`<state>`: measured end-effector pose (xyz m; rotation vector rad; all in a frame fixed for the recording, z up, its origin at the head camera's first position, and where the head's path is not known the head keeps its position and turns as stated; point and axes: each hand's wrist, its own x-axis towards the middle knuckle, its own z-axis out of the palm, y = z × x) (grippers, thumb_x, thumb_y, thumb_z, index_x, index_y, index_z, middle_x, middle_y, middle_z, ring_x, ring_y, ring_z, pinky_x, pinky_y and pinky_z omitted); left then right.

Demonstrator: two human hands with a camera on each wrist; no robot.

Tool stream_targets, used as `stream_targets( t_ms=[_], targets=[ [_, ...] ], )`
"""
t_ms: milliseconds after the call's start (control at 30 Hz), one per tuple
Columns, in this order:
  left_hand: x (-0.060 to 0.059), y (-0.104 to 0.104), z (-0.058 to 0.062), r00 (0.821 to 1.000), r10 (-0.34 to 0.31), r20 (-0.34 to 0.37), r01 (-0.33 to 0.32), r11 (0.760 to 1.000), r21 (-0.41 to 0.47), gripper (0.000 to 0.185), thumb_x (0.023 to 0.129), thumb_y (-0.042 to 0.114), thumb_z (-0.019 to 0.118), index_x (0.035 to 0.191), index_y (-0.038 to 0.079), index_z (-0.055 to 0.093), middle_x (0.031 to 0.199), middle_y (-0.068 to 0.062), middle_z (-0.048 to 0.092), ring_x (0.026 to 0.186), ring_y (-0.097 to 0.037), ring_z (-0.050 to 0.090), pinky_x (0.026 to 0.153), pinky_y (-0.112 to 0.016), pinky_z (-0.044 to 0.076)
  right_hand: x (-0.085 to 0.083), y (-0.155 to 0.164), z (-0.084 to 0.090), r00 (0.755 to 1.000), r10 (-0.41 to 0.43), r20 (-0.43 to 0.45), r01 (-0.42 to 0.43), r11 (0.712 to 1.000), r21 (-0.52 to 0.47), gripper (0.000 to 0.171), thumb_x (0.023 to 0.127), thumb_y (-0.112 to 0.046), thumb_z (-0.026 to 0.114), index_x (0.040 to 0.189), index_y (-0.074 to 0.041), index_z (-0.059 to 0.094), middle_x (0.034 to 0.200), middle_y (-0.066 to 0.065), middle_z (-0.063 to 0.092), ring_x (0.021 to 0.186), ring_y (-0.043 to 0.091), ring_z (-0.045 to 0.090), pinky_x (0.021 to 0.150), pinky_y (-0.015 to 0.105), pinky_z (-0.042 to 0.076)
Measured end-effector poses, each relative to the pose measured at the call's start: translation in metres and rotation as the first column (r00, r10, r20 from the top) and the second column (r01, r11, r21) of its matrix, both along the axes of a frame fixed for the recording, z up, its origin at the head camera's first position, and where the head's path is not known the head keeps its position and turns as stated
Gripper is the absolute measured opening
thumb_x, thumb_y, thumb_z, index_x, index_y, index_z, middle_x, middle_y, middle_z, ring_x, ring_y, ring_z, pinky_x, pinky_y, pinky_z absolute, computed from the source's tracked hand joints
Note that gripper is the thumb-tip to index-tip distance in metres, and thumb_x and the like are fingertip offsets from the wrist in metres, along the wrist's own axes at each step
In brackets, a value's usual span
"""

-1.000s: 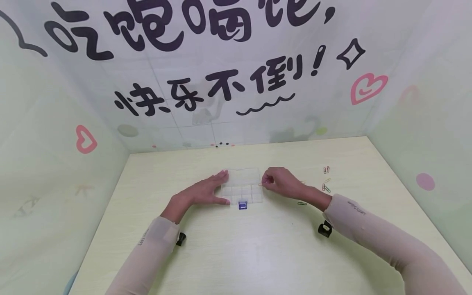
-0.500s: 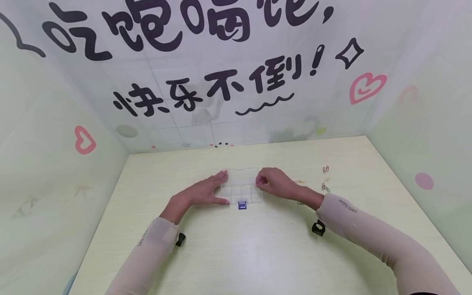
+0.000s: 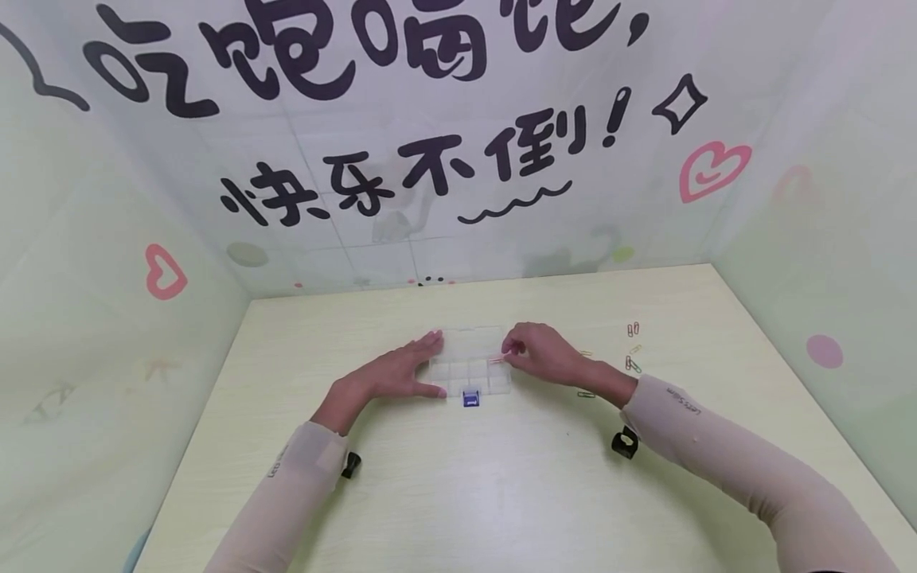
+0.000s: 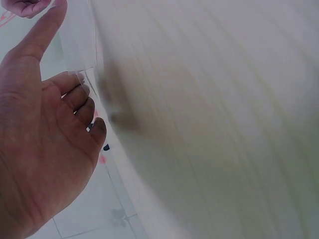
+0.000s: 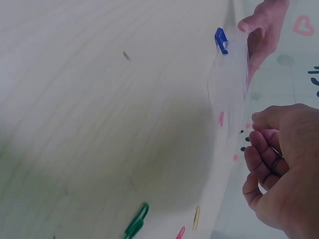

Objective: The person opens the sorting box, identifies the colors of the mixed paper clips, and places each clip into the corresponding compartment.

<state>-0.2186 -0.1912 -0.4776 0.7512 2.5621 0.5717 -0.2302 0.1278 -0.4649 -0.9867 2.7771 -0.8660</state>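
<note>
Here, left hand (image 3: 390, 374) lies flat with fingers straight, touching the left edge of the clear box (image 3: 469, 362), which sits mid-bench. The box has a grid of compartments and a blue latch (image 3: 470, 398) on its near edge. A pink clip (image 3: 496, 360) lies in a right-hand compartment, just under the right hand (image 3: 540, 354), whose fingers are curled with nothing visibly held. Loose clips (image 3: 633, 350) lie on the pale wood bench (image 3: 466, 477) further right. Walls carry black lettering and pink hearts.

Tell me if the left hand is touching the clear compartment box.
Touching. The head view shows the left hand flat against the clear compartment box's left edge, fingertips and thumb meeting it.
</note>
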Motion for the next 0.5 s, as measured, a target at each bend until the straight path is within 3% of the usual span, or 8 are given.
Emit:
stream_targets(
  t_ms=[500],
  targets=[
    [0.001, -0.001, -0.001, 1.0, 0.003, 0.002, -0.003, 1.0, 0.018, 0.111, 0.091, 0.063, 0.074, 0.17, 0.01, 0.017, 0.179, -0.005, 0.007, 0.165, -0.028, 0.009, 0.133, -0.05, 0.014, -0.005, 0.033, 0.003, 0.999, -0.029, -0.015, 0.029, 0.999, 0.022, 0.01, 0.093, -0.006, 0.077, 0.102, -0.002, 0.079, 0.095, 0.003, 0.073, 0.088, 0.017, 0.067, 0.084, 0.036, 0.059]
  ],
)
